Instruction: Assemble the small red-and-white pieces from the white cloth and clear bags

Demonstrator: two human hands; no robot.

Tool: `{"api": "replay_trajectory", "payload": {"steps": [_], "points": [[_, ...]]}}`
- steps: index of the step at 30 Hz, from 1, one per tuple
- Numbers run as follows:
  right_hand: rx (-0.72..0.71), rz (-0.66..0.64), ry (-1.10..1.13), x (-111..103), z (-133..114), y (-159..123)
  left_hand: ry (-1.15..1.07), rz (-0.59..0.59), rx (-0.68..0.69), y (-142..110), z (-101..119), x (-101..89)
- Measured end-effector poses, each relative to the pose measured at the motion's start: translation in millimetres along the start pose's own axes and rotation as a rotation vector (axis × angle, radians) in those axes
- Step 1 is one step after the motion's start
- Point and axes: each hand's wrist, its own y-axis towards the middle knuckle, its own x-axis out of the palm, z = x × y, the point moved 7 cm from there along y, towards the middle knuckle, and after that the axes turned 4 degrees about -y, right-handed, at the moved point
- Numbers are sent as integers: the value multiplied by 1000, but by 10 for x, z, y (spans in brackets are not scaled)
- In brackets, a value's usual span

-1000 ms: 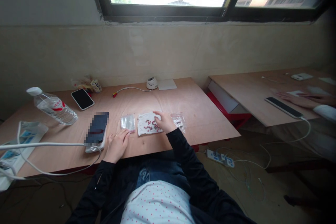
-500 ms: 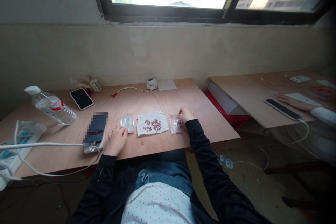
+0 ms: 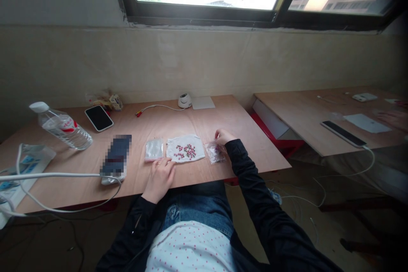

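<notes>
Right hand (image 3: 225,137) curled at a small bag (image 3: 216,155), its grip impossible to tell.
Left hand (image 3: 162,176) lay loosely open, holding nothing; a light pinch probably suited the thin bag.

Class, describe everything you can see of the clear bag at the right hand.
The clear bag looks like thin, shiny, crinkled plastic. It lies on the wooden table, beside the white sheet, with small pieces inside, too tiny to identify. The right hand is at its far edge; whether it pinches the bag is unclear.
</notes>
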Motion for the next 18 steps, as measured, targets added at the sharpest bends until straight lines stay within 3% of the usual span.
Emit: {"api": "replay_trajectory", "payload": {"steps": [7, 13, 15, 18], "points": [[-19, -80, 80, -135, 97, -20, -84, -2, 15, -4, 87, 28], [-72, -107, 189, -403, 133, -274, -219, 12, -28, 9, 77, -43], [-133, -150, 298, -485, 45, -448, -335, 10, -56, 19, 111, -72], [-311, -193, 649, -603, -265, -794, -560, 17, -105, 54, 212, -121]]}}
